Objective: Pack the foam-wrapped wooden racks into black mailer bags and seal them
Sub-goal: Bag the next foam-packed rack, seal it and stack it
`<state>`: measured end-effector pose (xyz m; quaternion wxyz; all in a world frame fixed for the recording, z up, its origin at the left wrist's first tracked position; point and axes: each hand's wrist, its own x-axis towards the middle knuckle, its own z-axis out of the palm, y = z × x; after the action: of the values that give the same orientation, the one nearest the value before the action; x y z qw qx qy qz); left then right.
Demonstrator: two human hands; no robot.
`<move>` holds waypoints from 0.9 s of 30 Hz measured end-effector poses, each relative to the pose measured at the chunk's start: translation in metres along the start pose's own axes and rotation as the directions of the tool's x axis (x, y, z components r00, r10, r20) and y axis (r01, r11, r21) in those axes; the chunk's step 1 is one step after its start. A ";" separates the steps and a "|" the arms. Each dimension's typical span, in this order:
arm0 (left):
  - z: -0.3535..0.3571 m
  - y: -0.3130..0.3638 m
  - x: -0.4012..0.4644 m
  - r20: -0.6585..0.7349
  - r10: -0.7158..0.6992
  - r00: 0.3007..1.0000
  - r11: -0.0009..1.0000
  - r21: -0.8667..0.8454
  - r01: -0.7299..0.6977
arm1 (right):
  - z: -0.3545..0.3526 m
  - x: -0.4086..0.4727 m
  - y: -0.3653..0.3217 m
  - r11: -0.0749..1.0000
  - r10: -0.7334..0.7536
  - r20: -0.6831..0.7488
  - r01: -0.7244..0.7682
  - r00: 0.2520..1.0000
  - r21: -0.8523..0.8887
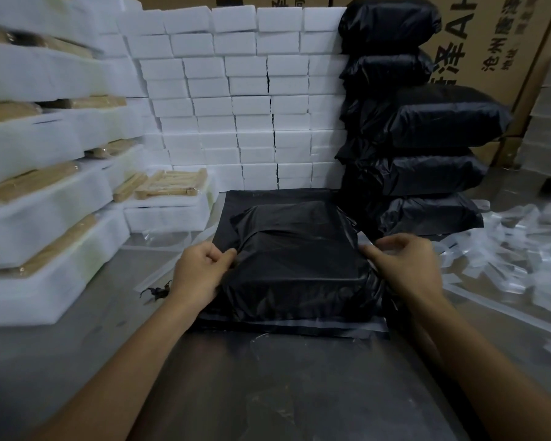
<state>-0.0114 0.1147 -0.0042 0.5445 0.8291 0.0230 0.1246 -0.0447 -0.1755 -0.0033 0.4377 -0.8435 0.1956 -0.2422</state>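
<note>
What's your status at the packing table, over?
Left hand and right hand pinching side edges of the filled black mailer bag. Bag sits on the flat bag stack. Nothing in the way; packed bags stacked right.

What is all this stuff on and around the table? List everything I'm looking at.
Packed mailer bag: one, black, table centre, lying on flat empty bags.
Flat mailer bags: a thin stack, black with grey strips, under it.
Finished parcels: six or so, black, stacked at right rear.
Foam blocks: many, white, walled up behind.
Foam-wrapped wooden racks: several, white foam with tan wood, stacked at left.
Peeled strips: many, clear, scattered at right.
Cardboard boxes: brown, printed, rear.
Table: one, grey metal.
Left hand: pinches the bag's left edge.
Right hand: pinches the bag's right edge.
</note>
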 end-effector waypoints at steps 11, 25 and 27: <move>0.008 0.042 -0.036 0.351 0.640 0.683 0.534 0.435 -0.725 | 0.009 -0.055 -0.059 0.695 -0.678 0.230 0.711 0.698 -0.108; 0.023 0.044 -0.040 0.285 0.416 0.864 0.724 0.471 -0.504 | 0.010 -0.049 -0.052 0.783 -0.503 0.408 0.601 0.762 -0.158; 0.026 0.042 -0.039 0.242 0.416 0.876 0.756 0.444 -0.482 | 0.011 -0.048 -0.048 0.811 -0.484 0.378 0.567 0.789 -0.143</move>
<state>-0.0476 0.0676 0.0172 0.2701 0.9268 -0.1809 0.1882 -0.0714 -0.1159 0.0196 0.2688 -0.9402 -0.0946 -0.1865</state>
